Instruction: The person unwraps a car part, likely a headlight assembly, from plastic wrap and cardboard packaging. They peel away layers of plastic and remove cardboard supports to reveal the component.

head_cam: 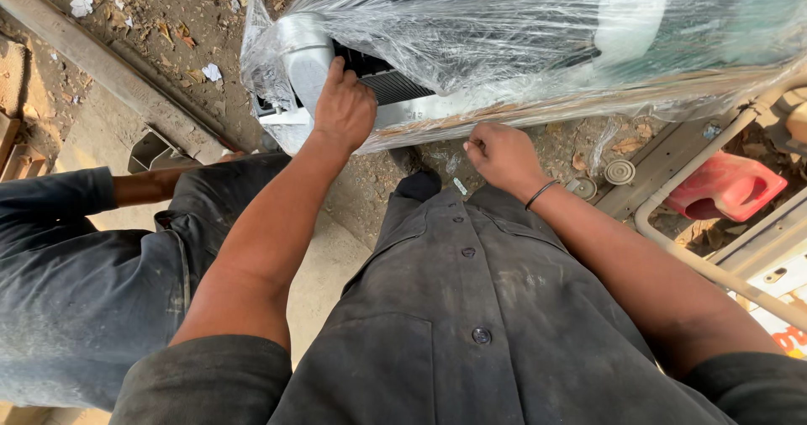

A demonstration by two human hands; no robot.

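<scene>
Two hands worked the plastic-wrapped radiator [521,47]: left hand [345,110] pressed flat on its end tank, right hand [500,156] pinched the wrap [437,126] under its lower edge, apparently mid-unwrapping; next likely needed a firmer pull.

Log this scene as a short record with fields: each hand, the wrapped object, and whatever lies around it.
left hand: pressed on the wrapped unit's grey end, fingers over the dark grille
right hand: closed on the plastic film at the lower edge
wrapped unit: large, covered in clear plastic film, on dirt ground
co-worker: at left, dark clothes
red container: at right, beside a white pipe
</scene>
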